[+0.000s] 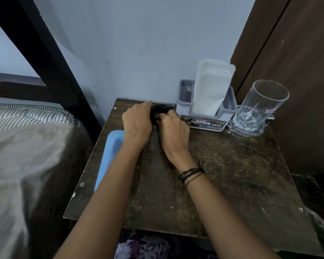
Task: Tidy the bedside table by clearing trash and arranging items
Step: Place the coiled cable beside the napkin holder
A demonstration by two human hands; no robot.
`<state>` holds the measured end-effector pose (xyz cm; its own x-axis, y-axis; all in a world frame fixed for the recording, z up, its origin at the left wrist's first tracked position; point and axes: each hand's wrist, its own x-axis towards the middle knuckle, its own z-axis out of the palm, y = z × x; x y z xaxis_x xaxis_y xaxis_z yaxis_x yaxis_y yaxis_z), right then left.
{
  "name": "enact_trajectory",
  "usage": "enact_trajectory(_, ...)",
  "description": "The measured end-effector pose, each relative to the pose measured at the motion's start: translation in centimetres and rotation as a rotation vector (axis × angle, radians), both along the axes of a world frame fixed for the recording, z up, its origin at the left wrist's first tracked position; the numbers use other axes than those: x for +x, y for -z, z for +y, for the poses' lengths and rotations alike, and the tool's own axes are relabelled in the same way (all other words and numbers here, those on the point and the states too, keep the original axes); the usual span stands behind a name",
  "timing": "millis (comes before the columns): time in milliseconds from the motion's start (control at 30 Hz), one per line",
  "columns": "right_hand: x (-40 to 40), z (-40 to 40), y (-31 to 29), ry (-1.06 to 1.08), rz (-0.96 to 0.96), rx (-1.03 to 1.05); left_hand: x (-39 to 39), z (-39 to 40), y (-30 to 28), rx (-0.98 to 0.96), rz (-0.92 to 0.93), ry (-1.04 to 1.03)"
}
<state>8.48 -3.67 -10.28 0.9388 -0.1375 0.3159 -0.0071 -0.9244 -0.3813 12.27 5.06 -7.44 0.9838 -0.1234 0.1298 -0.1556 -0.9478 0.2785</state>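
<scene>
We see a black coiled cable (162,110) lying at the back edge of the dark wooden desk (223,174), close against the pale wall (138,43). Both hands are on it. The left hand (137,120), a ring on one finger, curls over the cable's left side, its fingers bent around the bundle; the right hand (173,130), with thin black bracelets (192,173) at the wrist, pinches the cable's right side between bent fingers and thumb. Much of the cable is hidden under the two hands, so we cannot tell its full shape.

Just to the right of the cable stands a grey napkin holder (204,116) with a label on its front, holding upright white paper napkins (211,86). Beside the holder — at the desk's back right corner — stands an empty clear glass mug (258,109) bearing a small sticker.

Under the left forearm, along the desk's left edge, lies a light blue flat object (108,156) — we cannot tell what it is. Left of the desk is a bed (26,165) with a grey-brown cover and a striped mattress edge, and a black bed frame (45,53) rises behind it. A dark brown wooden panel (297,53) stands to the right.
</scene>
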Motion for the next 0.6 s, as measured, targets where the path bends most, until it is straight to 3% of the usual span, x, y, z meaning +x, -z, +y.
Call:
enact_trajectory(200, -4.4, 0.0, -1.8, -0.064, -0.097, 0.205, -5.0, 2.0, -2.0, -0.278, -0.057, 0.173)
enact_trajectory(267, -6.6, 0.7, -2.1, -0.152, -0.056, 0.397, -7.6, 3.8, -2.2, -0.304, -0.111, 0.245)
enact_trajectory(367, -9.2, 2.0, -1.9, -0.266, 0.141, 0.661, -11.2, 7.2, -1.3, -0.341, -0.069, 0.157)
enact_trajectory(467, -11.1, 3.1, -1.6, -0.354, 0.363, 0.628, -13.9, 10.1, -0.2, -0.501, 0.107, 0.047)
enact_trajectory(600, -12.7, 4.2, -1.3, -0.417, 0.422, 0.571, -15.6, 11.8, 0.8, -0.660, 0.228, -0.034)
